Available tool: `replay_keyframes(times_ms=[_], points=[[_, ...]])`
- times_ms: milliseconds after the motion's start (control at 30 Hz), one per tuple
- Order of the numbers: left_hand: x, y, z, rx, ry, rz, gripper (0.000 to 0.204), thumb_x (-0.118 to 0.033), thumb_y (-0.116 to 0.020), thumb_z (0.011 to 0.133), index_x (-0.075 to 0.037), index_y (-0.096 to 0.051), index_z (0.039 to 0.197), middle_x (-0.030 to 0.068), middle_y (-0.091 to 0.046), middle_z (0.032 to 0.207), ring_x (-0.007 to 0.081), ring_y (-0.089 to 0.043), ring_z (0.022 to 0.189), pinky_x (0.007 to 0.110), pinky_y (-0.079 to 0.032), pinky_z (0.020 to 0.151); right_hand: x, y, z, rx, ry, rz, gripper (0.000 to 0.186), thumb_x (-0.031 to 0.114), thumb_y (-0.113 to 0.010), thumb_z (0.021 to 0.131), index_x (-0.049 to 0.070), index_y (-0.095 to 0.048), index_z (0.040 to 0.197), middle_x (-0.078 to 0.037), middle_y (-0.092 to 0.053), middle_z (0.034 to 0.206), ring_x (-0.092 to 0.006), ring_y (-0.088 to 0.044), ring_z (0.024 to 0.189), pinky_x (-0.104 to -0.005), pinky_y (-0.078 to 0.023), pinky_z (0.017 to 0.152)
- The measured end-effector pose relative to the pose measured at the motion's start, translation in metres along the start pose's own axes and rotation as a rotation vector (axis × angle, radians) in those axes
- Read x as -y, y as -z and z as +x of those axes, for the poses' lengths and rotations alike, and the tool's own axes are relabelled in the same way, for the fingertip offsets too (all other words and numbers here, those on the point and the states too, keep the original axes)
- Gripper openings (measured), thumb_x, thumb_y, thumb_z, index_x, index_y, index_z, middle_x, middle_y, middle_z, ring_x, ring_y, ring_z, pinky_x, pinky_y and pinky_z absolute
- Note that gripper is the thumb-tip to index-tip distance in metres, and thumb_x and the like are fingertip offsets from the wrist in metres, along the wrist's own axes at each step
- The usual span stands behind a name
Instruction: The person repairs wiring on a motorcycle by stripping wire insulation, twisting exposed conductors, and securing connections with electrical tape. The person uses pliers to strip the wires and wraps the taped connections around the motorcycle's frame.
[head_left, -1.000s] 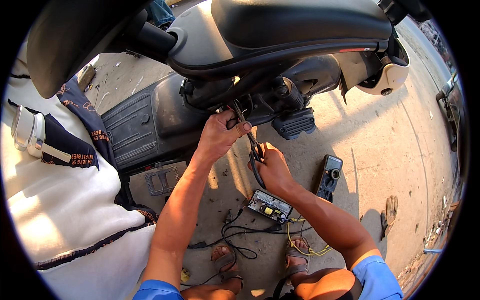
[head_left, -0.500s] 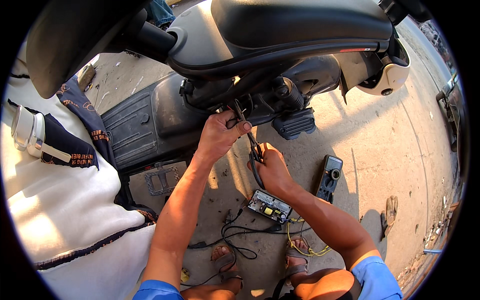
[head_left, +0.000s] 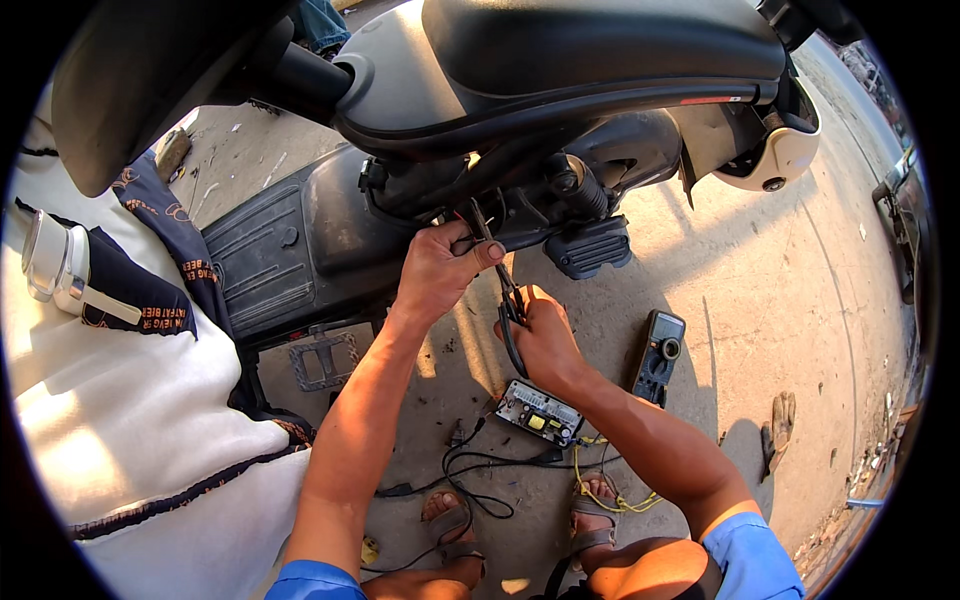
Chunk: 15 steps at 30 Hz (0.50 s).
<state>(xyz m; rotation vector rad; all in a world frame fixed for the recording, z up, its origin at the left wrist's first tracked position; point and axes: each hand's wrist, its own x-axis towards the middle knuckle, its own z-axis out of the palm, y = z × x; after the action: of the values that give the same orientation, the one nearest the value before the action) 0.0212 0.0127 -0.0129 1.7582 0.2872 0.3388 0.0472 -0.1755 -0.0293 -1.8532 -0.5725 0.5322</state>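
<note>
My left hand [head_left: 445,265] has its fingers closed on a bundle of dark cables [head_left: 479,222] coming from under the scooter's seat [head_left: 598,45]. Lower and to the right, my right hand [head_left: 541,335] is wrapped round the same cables, whose ends are partly hidden by my fingers. Just below that hand, an open circuit board unit [head_left: 538,414] lies on the concrete among black leads [head_left: 478,463] and yellow wires [head_left: 636,505]. A dark multimeter [head_left: 657,356] rests to its right.
The scooter's footboard [head_left: 258,250] is at left, beside white padded fabric [head_left: 130,420] with a white metal item [head_left: 45,262]. A white helmet [head_left: 775,160] hangs at the upper right, gloves [head_left: 778,430] lie on the ground below, and someone's trouser leg [head_left: 322,25] shows at the top.
</note>
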Motion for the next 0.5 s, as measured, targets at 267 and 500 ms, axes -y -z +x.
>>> replay_keyframes(times_ms=[267,500], points=[[-0.008,-0.001,-0.002,-0.042,0.034,0.043,0.046,-0.04,-0.089,0.079,-0.001,-0.066,0.078,-0.0082,-0.044,0.06,0.0037,-0.035,0.061,0.025,-0.03,0.051,-0.004,-0.002,0.0,-0.013,0.026,0.005,0.022,0.013,-0.068,0.084,-0.002,-0.052,0.082,-0.008,-0.049,0.062,-0.0136,-0.047,0.061,-0.0389,-0.04,0.057],[0.008,-0.002,-0.001,0.029,-0.049,-0.013,0.027,-0.027,-0.064,0.102,-0.001,-0.06,0.095,-0.0029,-0.051,0.068,0.0029,-0.04,0.057,0.022,-0.032,0.051,-0.006,-0.001,0.0,0.069,0.019,0.204,0.018,0.012,-0.066,0.085,0.001,-0.052,0.08,0.001,-0.045,0.061,-0.0086,-0.044,0.057,-0.034,-0.036,0.053]])
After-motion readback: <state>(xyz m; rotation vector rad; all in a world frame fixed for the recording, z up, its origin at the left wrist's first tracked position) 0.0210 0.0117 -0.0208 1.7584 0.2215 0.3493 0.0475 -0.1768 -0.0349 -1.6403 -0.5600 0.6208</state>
